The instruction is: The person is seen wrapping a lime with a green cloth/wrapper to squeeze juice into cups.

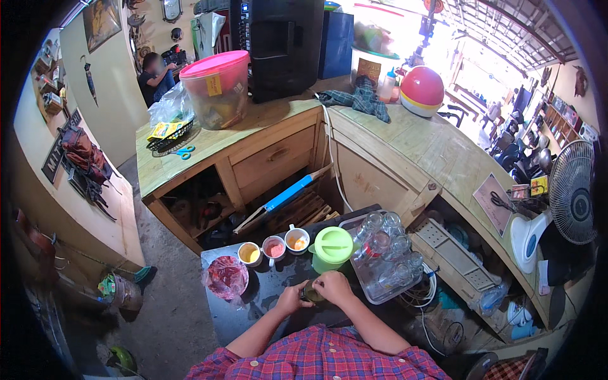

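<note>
Close to my body, above the dark table [221,310], both hands are closed around a small, dark olive-green container [311,293]; its exact kind is partly hidden by my fingers. My left hand [293,299] grips its left side, while my right hand [334,288] has its fingers at the top and right side. Just beyond stands a light green lidded pitcher [332,247]. Left of that are three white cups: one with yellow contents [250,254], one with pink [273,248], one with orange pieces [296,239]. A pink bowl [226,278] with plastic film and red contents sits farther left.
A clear plastic tray [380,297] of several glass mugs [396,250] borders my right hand. Beyond, a wooden counter [266,123] carries a pink-lidded tub [215,92], blue scissors [183,152] and a black speaker [278,50]. A fan [572,193] stands far right; a person [155,79] sits behind.
</note>
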Tool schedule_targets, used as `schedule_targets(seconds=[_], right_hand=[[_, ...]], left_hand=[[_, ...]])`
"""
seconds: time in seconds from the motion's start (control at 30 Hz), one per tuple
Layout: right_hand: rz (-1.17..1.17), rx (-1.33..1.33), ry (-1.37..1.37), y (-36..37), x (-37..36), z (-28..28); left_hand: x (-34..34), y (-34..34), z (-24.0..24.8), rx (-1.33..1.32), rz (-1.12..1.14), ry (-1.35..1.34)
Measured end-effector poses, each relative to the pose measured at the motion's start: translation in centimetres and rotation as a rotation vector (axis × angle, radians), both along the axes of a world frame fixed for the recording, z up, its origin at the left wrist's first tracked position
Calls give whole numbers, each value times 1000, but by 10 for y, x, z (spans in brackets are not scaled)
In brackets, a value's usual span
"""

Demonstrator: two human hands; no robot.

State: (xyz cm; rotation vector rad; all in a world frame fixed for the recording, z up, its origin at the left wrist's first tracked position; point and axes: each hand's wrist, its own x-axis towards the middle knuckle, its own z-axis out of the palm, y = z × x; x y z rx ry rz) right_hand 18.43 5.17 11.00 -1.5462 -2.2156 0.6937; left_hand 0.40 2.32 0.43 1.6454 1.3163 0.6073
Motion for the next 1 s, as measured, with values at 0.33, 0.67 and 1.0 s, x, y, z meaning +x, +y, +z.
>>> schedule_targets(seconds=[0.33, 0.67, 1.0], right_hand=[[58, 67, -26, 10, -3, 1], [-39, -39, -139, 6, 0, 4], [-58, 33, 18, 1, 0, -3]], left_hand=[[3, 2, 14, -30, -15, 59], [3, 1, 21, -82, -15, 83], [1, 3, 2, 22, -14, 27]])
